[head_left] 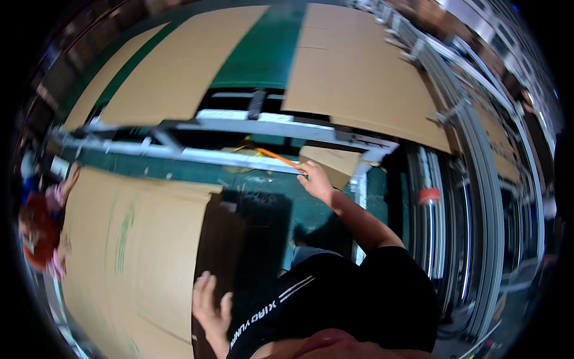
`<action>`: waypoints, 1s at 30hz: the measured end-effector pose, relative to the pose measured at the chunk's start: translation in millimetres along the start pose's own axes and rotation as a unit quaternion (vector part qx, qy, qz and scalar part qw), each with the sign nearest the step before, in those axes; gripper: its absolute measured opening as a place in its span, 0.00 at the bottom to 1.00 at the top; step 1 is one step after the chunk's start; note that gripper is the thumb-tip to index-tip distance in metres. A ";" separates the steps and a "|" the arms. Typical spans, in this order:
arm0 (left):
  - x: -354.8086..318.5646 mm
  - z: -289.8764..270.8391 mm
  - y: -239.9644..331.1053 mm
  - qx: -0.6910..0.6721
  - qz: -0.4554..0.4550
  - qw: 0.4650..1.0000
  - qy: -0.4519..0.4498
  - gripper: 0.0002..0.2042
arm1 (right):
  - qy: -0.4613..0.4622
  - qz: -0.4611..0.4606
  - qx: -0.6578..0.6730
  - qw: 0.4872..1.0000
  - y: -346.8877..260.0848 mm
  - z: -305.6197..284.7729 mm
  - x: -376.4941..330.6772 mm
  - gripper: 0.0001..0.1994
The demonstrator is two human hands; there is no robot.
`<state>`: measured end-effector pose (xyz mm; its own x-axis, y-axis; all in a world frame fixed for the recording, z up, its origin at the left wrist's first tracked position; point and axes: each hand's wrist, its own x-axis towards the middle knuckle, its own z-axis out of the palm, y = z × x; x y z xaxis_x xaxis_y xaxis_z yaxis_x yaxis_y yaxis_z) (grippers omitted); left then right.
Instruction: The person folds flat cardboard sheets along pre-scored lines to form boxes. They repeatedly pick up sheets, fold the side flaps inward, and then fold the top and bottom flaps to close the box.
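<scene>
A thin orange stick [275, 157] reaches out to the left from my right hand [315, 181], which is closed round its near end. Its yellowish far tip is blurred, so the exact kind of tool is unclear; the tip lies by the pale metal frame. My left hand [213, 305] has its fingers apart and holds nothing. It is at the right edge of a stack of brown cardboard sheets [155, 239] with green print on top; whether it touches the stack I cannot tell. A small cardboard box [332, 163] sits just beyond my right hand.
Large cardboard sheets [365, 72] lie on a green conveyor belt [260, 51] beyond the pale metal frame [269, 125]. Rollers and metal rails [478, 197] run along the right. Another person [42, 233] in orange and pink stands at the stack's left side, hands at its edge.
</scene>
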<state>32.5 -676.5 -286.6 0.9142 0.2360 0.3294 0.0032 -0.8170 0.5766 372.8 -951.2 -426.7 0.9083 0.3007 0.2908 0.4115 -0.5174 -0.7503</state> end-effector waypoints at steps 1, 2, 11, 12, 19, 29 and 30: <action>20.8 31.8 9.2 -0.025 0.020 0.998 -0.048 0.22 | 0.045 0.032 0.008 0.998 25.3 -21.0 -7.3 0.14; 41.0 61.6 15.4 -0.046 0.042 0.993 -0.100 0.22 | 0.093 0.066 0.018 0.993 51.5 -40.0 -15.7 0.14; 185.0 283.4 45.8 -0.086 0.194 0.897 -0.387 0.20 | 0.391 0.095 -0.230 0.886 246.8 -232.0 -4.3 0.18; 201.6 303.1 54.5 -0.085 0.206 0.885 -0.409 0.20 | 0.429 0.115 -0.284 0.850 277.7 -254.4 -4.0 0.17; 294.8 388.3 134.0 -0.043 0.224 0.863 -0.451 0.21 | 0.414 0.498 -0.328 0.688 387.4 -420.5 -21.5 0.28; 279.6 413.1 91.1 -0.038 0.102 0.854 -0.509 0.20 | 0.302 0.420 -0.048 0.855 477.2 -431.9 13.0 0.15; 272.7 409.5 85.9 -0.040 0.098 0.857 -0.504 0.20 | 0.256 0.452 -0.006 0.854 462.4 -422.8 28.6 0.14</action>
<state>448.0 -897.8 -453.4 0.7805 -0.5084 -0.3638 -0.1806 -0.7405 0.6473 620.9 -1520.6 -514.3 0.7673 -0.6154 -0.1800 -0.4779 -0.3617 -0.8005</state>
